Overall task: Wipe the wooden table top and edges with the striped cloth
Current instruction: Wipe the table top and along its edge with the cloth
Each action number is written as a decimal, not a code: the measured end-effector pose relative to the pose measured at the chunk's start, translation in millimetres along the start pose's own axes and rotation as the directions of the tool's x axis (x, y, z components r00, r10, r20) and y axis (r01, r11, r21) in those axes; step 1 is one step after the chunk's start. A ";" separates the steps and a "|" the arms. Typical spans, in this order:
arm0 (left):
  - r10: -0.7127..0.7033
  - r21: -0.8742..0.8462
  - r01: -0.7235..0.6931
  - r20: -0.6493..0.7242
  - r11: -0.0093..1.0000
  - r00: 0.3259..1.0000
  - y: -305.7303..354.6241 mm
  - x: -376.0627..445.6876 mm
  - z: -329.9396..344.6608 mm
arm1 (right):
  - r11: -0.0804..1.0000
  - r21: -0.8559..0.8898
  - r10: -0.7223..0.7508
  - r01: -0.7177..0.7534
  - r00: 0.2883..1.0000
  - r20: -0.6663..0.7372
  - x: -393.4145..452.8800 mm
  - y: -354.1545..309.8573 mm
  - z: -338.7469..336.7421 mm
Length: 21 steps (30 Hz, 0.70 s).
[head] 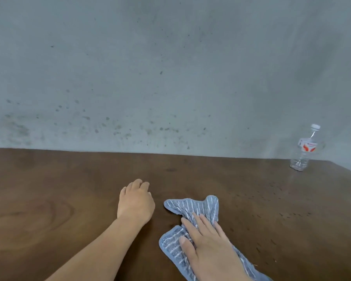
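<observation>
Our right hand (209,246) lies flat, fingers straight, pressing the striped cloth (190,207) onto the wooden worktop (49,209) at five o'clock for wiping; our left hand (136,201), apparently loosely curled and empty, steadies us alongside.

Blue-grey cloth (193,207) with white stripes, dark brown wooden table (69,199), clear bottle (304,151) with a red-and-white label.

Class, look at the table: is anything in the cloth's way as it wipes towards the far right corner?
Yes. A clear plastic bottle stands upright near the dark wooden table's far right corner. Otherwise nothing visible blocks the blue-and-white striped cloth under the right hand.
</observation>
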<state>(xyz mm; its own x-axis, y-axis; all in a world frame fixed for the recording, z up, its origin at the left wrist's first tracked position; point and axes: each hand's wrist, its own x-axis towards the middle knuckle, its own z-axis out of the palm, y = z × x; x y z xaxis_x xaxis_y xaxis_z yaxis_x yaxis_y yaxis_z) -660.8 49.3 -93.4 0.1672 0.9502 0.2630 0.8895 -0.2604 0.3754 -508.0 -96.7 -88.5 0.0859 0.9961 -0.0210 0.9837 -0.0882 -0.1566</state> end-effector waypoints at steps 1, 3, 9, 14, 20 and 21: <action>-0.008 0.011 0.008 0.006 1.000 1.000 -0.4 7.1 1.3 | 1.000 0.003 -0.015 0.015 1.000 0.003 15.6 0.7 -1.0; -0.037 0.040 0.037 0.016 0.999 0.999 -0.2 17.4 7.5 | 0.999 0.028 -0.045 0.044 0.999 0.004 52.8 5.0 -1.8; -0.027 0.110 0.029 -0.014 0.994 1.000 -1.6 21.6 16.1 | 0.996 0.004 -0.093 0.093 0.994 0.057 160.1 9.4 -1.8; -0.051 0.160 0.058 -0.048 0.985 0.998 1.3 26.1 21.2 | 0.980 0.000 -0.199 0.200 0.978 0.067 228.9 -0.9 -3.7; -0.046 0.235 0.071 -0.110 0.970 0.993 24.9 45.8 42.7 | 0.924 0.048 -0.383 0.380 0.920 0.085 283.5 2.3 -4.7; -0.062 0.200 0.086 -0.124 0.976 0.990 37.9 48.0 44.9 | 0.919 0.053 -0.394 0.391 0.915 0.081 287.0 10.1 -4.7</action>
<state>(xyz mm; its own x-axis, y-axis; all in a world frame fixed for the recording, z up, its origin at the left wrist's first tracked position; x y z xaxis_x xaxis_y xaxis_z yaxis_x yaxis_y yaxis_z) -600.0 92.7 -106.4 0.0580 0.9361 0.3470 0.9676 -0.1383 0.2114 -472.7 188.3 -91.4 -0.3219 0.9460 -0.0378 0.9292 0.3080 -0.2045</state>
